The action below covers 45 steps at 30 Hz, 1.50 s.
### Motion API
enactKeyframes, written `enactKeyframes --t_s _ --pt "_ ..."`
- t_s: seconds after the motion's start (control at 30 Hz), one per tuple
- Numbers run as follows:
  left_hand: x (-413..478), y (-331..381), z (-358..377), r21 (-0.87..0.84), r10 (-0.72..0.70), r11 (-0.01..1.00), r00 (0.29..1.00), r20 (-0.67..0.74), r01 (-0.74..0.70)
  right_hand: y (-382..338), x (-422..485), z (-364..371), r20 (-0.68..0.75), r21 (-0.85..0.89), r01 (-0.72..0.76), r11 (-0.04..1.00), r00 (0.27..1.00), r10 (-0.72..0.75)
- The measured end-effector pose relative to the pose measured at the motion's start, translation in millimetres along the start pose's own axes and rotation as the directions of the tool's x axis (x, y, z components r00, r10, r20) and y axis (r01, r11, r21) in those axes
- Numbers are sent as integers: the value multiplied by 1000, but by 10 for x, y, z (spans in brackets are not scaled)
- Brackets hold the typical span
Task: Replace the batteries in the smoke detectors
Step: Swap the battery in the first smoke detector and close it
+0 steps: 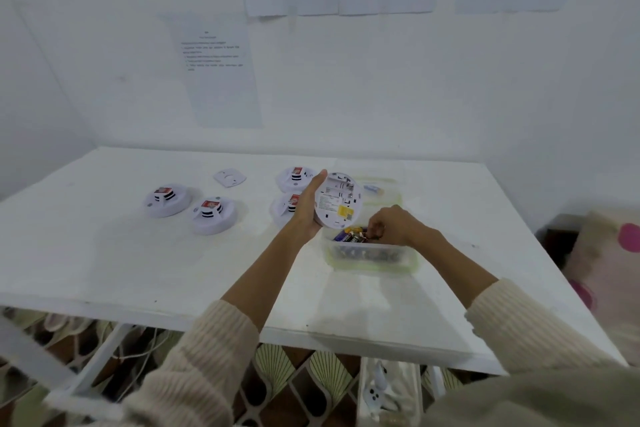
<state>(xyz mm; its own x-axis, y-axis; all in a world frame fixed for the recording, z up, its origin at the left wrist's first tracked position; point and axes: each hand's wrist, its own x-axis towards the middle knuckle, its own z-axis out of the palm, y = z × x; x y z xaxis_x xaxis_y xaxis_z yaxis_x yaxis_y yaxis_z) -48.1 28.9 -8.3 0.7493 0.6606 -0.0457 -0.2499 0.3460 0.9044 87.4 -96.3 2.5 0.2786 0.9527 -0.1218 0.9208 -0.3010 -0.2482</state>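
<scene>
The white worktop (138, 270) spreads out in front of me and carries everything. The biggest thing on it is a clear plastic container (370, 255), standing to the right of centre, just below my right hand (394, 227). Behind it lies a second clear tray or lid (388, 196), too blurred for me to tell which.

My left hand (308, 206) holds a round white smoke detector (338, 199) up on its edge above the container's near-left corner. The palm and thumb cup its left rim, and its open back, with an empty battery bay and a yellow label, faces me.

Four more smoke detectors sit face up on the worktop. Two are to the left, the left pair (167, 199) (214, 215), close beside each other. The other two, the middle pair (296, 178) (287, 208), are partly hidden behind my left hand.

My right hand reaches into the container with its fingers (373, 234) curled down among the batteries (350, 236), touching them. I cannot tell whether they have one pinched.

A small white cover plate (229, 178) lies flat at the back, between the two pairs.
</scene>
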Motion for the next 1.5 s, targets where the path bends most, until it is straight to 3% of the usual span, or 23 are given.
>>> enactKeyframes --t_s 0.33,0.43,0.5,0.6,0.7,0.77,1.03,1.2,1.33,1.5 --pt "-31 -15 -6 -13 18 1000 999 -31 -19 -76 28 -29 49 -14 -166 986 985 166" --pt "-40 -21 -8 -26 23 999 999 -34 -23 -28 1 -101 98 265 -228 937 973 209" --pt "-35 -26 -15 -33 20 999 999 -40 -22 -13 -67 -179 158 567 -273 777 962 222" --pt "-28 -31 -6 -44 7 999 997 -76 -10 3 -122 -295 231 862 -263 433 965 125" --pt "2 -32 6 -60 0 998 995 -95 -6 -21 -108 -373 181 969 -194 156 979 95" --pt "35 -24 5 -52 -10 999 997 -80 6 -54 -93 -405 127 987 -136 84 987 102" --pt "101 8 39 -72 -32 997 998 -54 28 -141 -65 -443 126 992 -128 4 980 153" --pt "132 3 28 -62 -4 998 999 -42 1 -199 -16 -470 149 983 -119 -138 961 232" --pt "131 12 33 -83 1 996 993 -117 -11 -225 13 -495 100 994 -89 -62 976 193" --pt "144 13 38 -89 -26 996 991 -131 14 -297 50 -468 40 989 -69 128 976 215"
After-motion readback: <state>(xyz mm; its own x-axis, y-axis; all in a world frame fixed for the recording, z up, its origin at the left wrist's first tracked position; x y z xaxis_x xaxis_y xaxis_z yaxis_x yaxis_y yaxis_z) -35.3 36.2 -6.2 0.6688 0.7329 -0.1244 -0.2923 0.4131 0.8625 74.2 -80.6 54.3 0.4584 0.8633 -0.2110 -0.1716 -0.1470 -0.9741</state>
